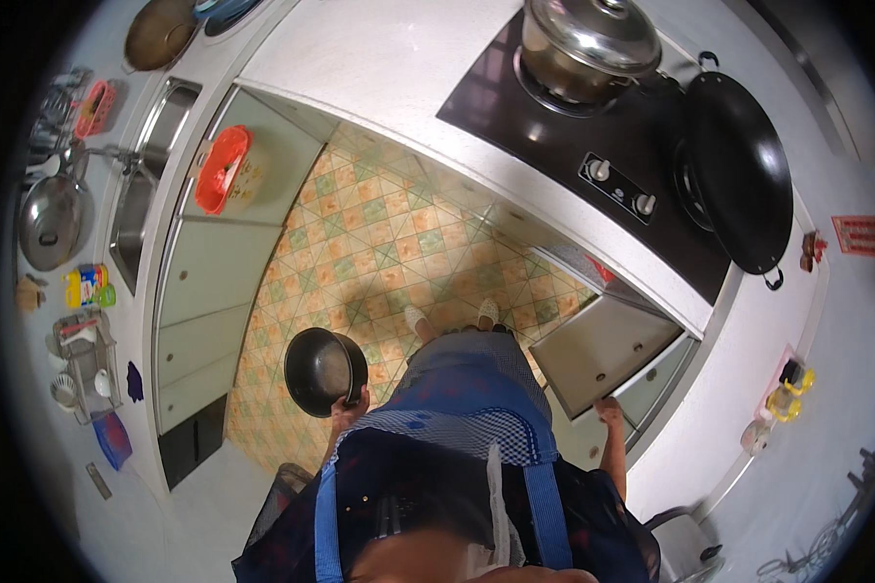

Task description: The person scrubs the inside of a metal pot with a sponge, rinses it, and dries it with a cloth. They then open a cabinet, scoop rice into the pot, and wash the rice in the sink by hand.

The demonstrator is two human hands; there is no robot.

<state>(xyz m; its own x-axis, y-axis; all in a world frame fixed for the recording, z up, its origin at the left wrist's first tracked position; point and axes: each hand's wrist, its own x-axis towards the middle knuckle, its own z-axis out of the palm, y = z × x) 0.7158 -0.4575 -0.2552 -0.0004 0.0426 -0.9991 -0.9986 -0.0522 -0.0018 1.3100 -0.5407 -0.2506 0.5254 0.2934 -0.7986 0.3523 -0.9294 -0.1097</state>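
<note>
My left hand point(350, 410) is closed on the rim of a deep dark cooking pot point(321, 370), held over the tiled floor at my left side. Inside, the pot shows a greyish bottom. On my right, my right hand point(609, 410) is at the edge of a cabinet door point(605, 350), which stands swung out below the counter. Whether its fingers grip that edge or only touch it is hard to tell. Behind the door, part of the cupboard's inside shows, with something red point(601, 270) in it.
A lidded steel pot point(590, 44) and a black wok point(736, 171) stand on the hob point(510, 102). An orange-rimmed bin point(222, 169) hangs on the left cabinet front. Along the left counter are a double sink point(168, 120), a steel lid point(49, 222) and a dish rack point(87, 364).
</note>
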